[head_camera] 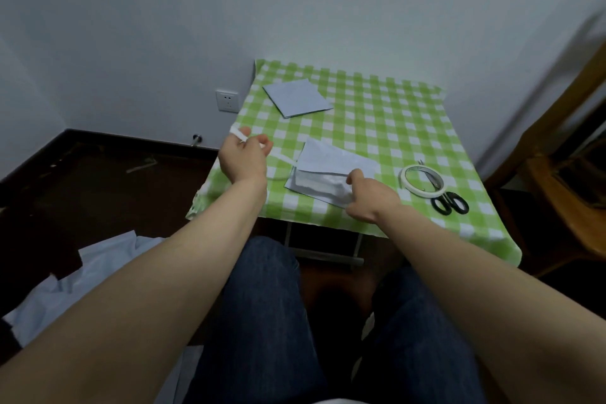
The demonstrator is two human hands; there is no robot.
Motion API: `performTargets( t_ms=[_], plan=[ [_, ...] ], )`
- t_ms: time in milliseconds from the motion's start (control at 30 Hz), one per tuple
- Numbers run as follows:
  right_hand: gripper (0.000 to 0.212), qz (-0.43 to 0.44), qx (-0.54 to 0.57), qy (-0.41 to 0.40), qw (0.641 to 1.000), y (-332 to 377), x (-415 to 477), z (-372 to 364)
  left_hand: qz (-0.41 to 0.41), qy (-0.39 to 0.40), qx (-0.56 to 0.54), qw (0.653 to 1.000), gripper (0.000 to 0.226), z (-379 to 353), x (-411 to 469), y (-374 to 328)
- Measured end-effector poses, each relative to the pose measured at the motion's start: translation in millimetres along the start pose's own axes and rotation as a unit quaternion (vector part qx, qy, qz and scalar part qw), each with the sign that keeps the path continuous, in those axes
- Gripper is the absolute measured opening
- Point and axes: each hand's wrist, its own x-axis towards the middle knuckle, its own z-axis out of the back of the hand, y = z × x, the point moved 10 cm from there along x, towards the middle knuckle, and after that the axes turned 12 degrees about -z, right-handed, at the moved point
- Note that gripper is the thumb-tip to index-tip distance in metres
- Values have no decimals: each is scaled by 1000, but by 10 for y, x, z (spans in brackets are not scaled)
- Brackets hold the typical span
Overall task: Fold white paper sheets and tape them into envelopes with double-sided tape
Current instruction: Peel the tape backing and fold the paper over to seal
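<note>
Covering a small tabletop (377,115), a green-and-white checked cloth is seen from above, with both bare forearms of a seated person stretched out toward it.

A folded white sheet (328,170) is laid near the front of the tabletop, roughly at its middle, with one flap turned over the layer beneath. Its near right corner is pinched by the right hand (370,197); that grip is closed on the paper, with the fingers curled and the thumb on top.

The left hand (244,157) is raised above the left edge of the tabletop. Its grip is closed on a narrow white strip (285,157), which is held between the thumb and fingertips. The strip is stretched from that hand down to the left end of the folded sheet, and a short end of it is seen sticking out beyond the fingers.

A roll of white tape (404,181) is laid flat to the right of the sheet, near the right hand. Black-handled scissors (450,197) are set just beside it, with the blades partly under the roll. A second folded white paper (296,97) is placed at the far left corner, well apart from the hands.

A wall socket (227,101) is seen on the pale wall to the left. Pale crumpled material (82,279) is spread on the dark floor, and dark jeans (262,305) are visible below the arms.
</note>
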Motion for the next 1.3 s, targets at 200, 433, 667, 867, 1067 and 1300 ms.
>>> performTargets(
  t_ms=[200,433,667,867,1067,1300],
  plan=[
    [38,5,133,-126,983,-138,91,423,82,80,-42,993,11,-466,-226,69],
    [44,-27,168,-39,985,-316,182,361,132,113,-22,985,7,-793,-446,268],
    [29,-106,397,63,910,-597,275,64,158,220,107,957,11,-970,-610,534],
    [49,-90,320,59,941,-547,305,-73,233,352,225,878,16,-978,-961,894],
    [38,-114,394,37,911,-701,332,-132,236,397,289,839,12,-966,-997,1042],
    [21,-101,418,-51,901,-774,139,292,202,410,334,824,17,-1033,-985,1041]
  ],
)
